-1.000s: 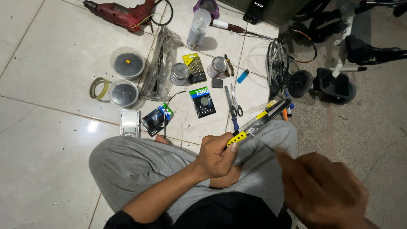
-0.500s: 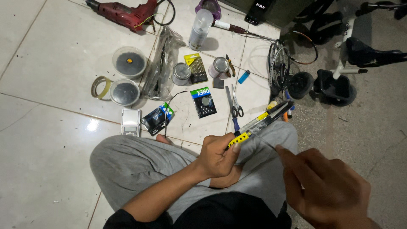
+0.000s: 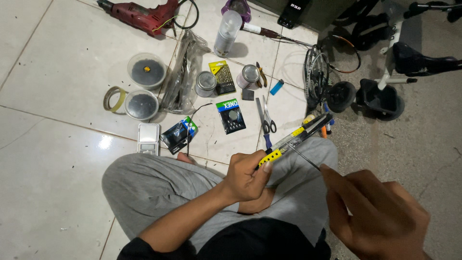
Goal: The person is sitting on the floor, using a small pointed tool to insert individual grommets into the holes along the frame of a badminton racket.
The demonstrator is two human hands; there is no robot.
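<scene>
I sit cross-legged on a tiled floor. My left hand (image 3: 246, 174) is closed around the yellow end of a long yellow-and-black tool (image 3: 296, 136) that slants up to the right over my grey-trousered knee. My right hand (image 3: 375, 214) sits low at the right, close to the camera, pinching a thin metal rod (image 3: 303, 158) whose tip points at the tool's middle. Scissors (image 3: 265, 115) lie on the tile just beyond the tool.
Spread on the floor ahead: a red power drill (image 3: 139, 15), two round plastic tubs (image 3: 144, 70), a tape roll (image 3: 113, 98), small tins (image 3: 206, 83), a drill-bit pack (image 3: 222, 77), a small scale (image 3: 148, 137), a blue lighter (image 3: 276, 87). A wheeled stand (image 3: 380, 94) stands right.
My right hand has moved left toward the tool, bringing the thin rod's tip closer to it. My left hand and the tool have stayed nearly still.
</scene>
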